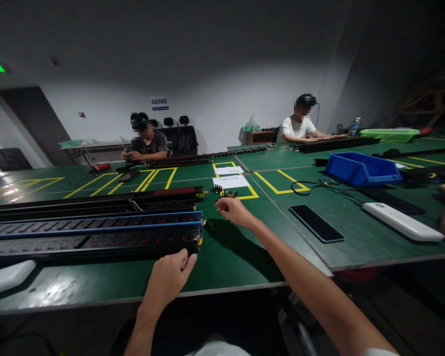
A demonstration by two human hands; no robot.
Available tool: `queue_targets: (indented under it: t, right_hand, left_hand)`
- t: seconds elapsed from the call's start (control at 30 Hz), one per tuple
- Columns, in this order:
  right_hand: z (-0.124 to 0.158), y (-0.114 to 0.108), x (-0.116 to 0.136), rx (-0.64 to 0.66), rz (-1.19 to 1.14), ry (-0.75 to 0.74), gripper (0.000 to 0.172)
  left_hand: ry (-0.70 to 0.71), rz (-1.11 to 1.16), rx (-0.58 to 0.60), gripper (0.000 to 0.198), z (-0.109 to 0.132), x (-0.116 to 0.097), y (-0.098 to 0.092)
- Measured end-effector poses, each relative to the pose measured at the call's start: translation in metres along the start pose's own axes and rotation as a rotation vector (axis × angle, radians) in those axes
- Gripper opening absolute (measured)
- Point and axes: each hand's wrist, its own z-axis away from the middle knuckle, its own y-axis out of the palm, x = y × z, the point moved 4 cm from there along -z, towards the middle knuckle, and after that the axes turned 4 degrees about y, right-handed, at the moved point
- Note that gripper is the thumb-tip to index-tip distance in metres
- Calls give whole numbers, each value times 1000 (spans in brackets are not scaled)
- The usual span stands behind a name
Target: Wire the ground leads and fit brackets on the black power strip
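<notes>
Several long black strips with red dots lie side by side on the green table, one edged in blue. At the right end of the nearest strip is my left hand, its fingers curled; what they hold, if anything, is hidden. My right hand hovers over the table to the right of the strip ends, fingers bent together beside small black and yellow parts. Whether it pinches one of them is too small to tell. Yellow fittings show at the strip end near my left hand.
A black phone, a white power bank, cables and a blue bin are on the right. White papers lie ahead. A white object is at the near left. Two people sit across the table; another person's hand shows at the right edge.
</notes>
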Motion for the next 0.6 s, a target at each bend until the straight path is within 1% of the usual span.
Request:
queue_targets:
  t: [0.07, 0.13, 0.23, 0.27, 0.3, 0.37, 0.47, 0.53, 0.6]
  right_hand:
    - [0, -4, 2, -31, 71, -9, 35]
    - [0, -11, 4, -93, 176, 1, 32]
    - [0, -25, 7, -183, 346, 97, 20]
    - [1, -29, 8, -193, 400, 135, 14]
    - [2, -31, 9, -189, 451, 164, 13]
    - [4, -29, 13, -138, 546, 191, 24]
    - [7, -14, 19, -17, 677, 183, 37]
    - [8, -2, 22, 46, 749, 172, 39]
    - [9, 8, 25, 89, 775, 174, 32]
  left_hand:
    - [5, 1, -2, 41, 1, 0, 0]
    - [7, 1, -5, 42, 1, 1, 0]
    - [14, -2, -11, 42, 1, 0, 1]
    - [17, -2, -14, 42, 1, 0, 1]
    - [20, 0, -15, 42, 0, 0, 1]
    - [22, 4, -18, 42, 0, 0, 1]
    - [15, 1, -18, 42, 0, 0, 1]
    - [10, -11, -17, 41, 0, 1, 1]
    - [6, -19, -14, 41, -1, 1, 2]
